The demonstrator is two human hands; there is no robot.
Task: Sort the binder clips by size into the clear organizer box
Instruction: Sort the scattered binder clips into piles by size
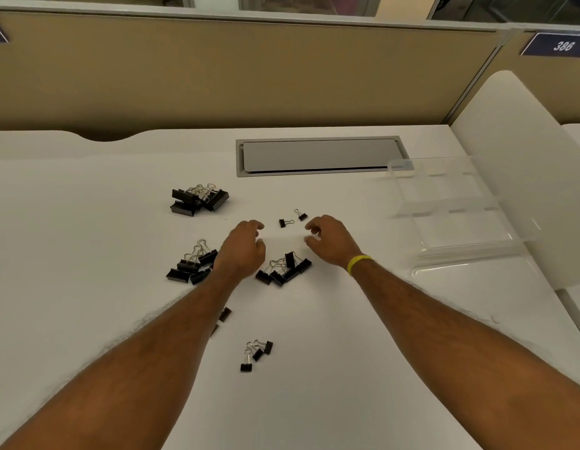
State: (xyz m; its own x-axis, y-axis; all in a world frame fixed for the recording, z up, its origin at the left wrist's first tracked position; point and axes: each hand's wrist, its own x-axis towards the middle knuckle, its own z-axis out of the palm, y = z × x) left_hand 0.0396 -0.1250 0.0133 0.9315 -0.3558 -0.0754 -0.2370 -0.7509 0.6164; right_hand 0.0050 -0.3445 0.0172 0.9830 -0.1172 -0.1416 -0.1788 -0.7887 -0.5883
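Black binder clips lie in groups on the white desk. A pile of large clips [199,199] sits far left, a medium pile [192,266] lies left of my left hand [243,246], and another pile [283,269] lies between my wrists. Two tiny clips [291,219] rest just beyond my fingertips, and three small clips [256,354] lie near me. My right hand [329,238] hovers with curled fingers, holding nothing. My left hand is also loose and holds nothing. The clear organizer box [460,209] stands open at the right, its compartments looking bare.
A grey cable hatch [317,155] is set into the desk behind the clips. A tan partition wall [249,76] runs along the back. A white rounded divider [522,151] stands to the right of the box. More clips [224,315] peek from under my left forearm.
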